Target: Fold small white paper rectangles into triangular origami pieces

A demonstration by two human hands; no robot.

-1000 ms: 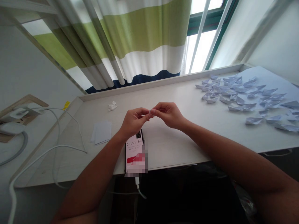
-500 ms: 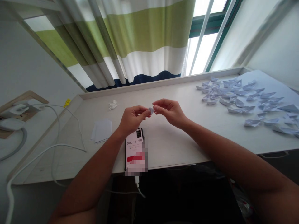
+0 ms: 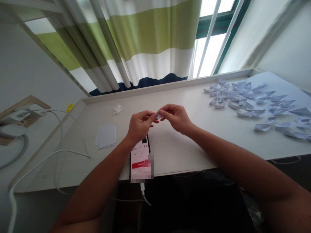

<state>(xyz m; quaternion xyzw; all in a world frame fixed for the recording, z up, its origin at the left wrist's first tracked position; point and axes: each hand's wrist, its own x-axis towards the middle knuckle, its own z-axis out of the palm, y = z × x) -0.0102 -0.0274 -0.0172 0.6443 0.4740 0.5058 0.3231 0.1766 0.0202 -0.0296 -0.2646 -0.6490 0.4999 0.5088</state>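
Between my fingertips is a small folded piece of white paper (image 3: 158, 116), mostly covered by the fingers. My left hand (image 3: 141, 124) pinches it from the left, thumb against the fingers. From the other side my right hand (image 3: 177, 119) grips it with thumb and forefinger. Both hands are held above the white desk, just beyond the phone (image 3: 140, 158), whose screen shows a running timer. Many folded paper boats (image 3: 243, 97) lie spread over the desk's right side. A small stack of white paper sheets (image 3: 107, 137) lies left of my left hand.
A crumpled white scrap (image 3: 117, 109) lies toward the back left of the desk (image 3: 175, 152). White cables (image 3: 58, 152) run from the wall sockets across the left end. One charging plug (image 3: 142, 188) hangs from the phone at the front edge. A striped curtain (image 3: 150, 35) hangs behind.
My right hand has closed onto the folded paper, its fingers now meeting those of my left hand. The left hand has shifted slightly right and down, covering the phone's top edge.
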